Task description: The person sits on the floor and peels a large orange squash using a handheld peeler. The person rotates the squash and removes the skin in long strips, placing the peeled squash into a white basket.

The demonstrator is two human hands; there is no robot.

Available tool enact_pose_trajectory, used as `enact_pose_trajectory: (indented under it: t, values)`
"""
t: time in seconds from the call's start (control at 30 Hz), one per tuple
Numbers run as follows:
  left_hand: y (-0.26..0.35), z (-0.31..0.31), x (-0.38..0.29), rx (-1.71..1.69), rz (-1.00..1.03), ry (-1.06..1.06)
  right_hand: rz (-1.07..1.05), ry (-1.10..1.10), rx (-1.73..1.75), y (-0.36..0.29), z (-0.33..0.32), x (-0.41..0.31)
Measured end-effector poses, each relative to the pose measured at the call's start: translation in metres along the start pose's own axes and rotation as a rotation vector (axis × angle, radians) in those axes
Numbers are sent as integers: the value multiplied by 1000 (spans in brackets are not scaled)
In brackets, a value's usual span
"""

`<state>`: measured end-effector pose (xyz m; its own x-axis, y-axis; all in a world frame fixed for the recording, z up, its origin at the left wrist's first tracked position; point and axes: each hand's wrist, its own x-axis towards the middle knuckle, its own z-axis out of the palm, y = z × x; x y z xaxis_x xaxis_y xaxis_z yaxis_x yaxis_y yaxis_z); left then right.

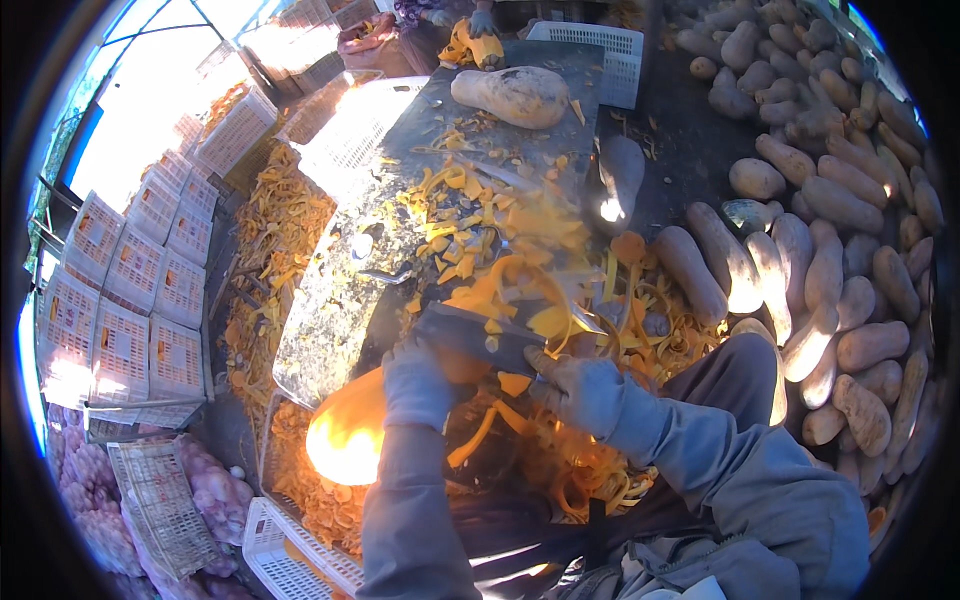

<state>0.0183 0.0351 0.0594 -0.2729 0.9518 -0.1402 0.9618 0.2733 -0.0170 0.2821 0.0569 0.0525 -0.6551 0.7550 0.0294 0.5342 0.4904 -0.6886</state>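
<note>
My gloved left hand (418,386) rests on a peeled orange squash (352,424) at the near end of the worktable, fingers curled over it. My gloved right hand (574,394) grips one end of a broad dark blade (480,337), which lies across the squash's far end beside my left fingers. Its handle is hidden by my hand. Orange peels and chunks (450,217) are scattered beyond the blade. A small metal tool (388,276) lies on the table to the left, and an unpeeled squash (514,96) lies at the far end.
Many unpeeled squashes (817,255) are heaped on the right. Peelings (281,225) cover the floor left of the worktable (319,300). Stacked white crates (135,266) stand farther left, and a crate of orange pieces (300,555) is near me. Another person's gloved hands (480,22) hold a squash at the far end.
</note>
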Motion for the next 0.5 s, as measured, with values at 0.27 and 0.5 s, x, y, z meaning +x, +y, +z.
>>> enact_pose_trajectory:
  t: [0.27, 0.5]
  values:
    - [-2, 2, 0, 54, 34, 32, -4, 119, 110, -3, 5, -11]
    - [-1, 5, -5, 84, 20, 69, 53, -28, 46, -7, -14, 6]
